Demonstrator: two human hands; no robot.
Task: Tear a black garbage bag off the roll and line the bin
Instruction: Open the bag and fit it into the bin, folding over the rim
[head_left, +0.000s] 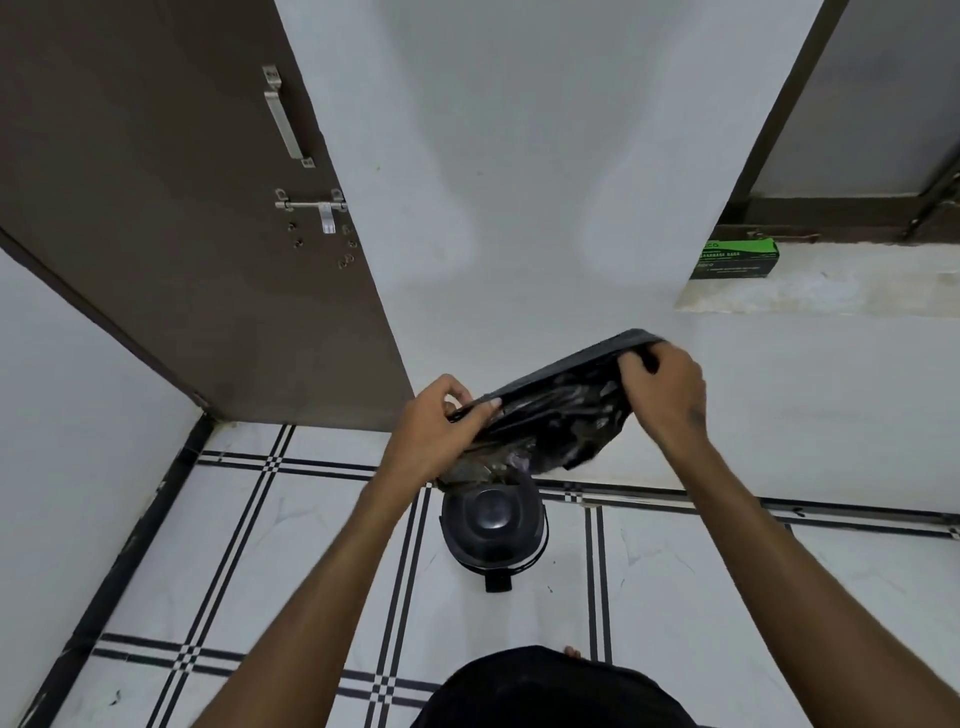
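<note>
Above the black pedal bin (493, 525), left hand (441, 421) and right hand (667, 387) each pinch the black garbage bag's (561, 415) rim, grip clamped, stretching its mouth open for lining

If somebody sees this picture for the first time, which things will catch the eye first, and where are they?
First, the black garbage bag, stretched in mid-air at the centre between the left hand and the right hand, both gripping its top edge. Just below stands the black bin on the white tiled floor. A green box lies on the ledge at upper right.
</note>
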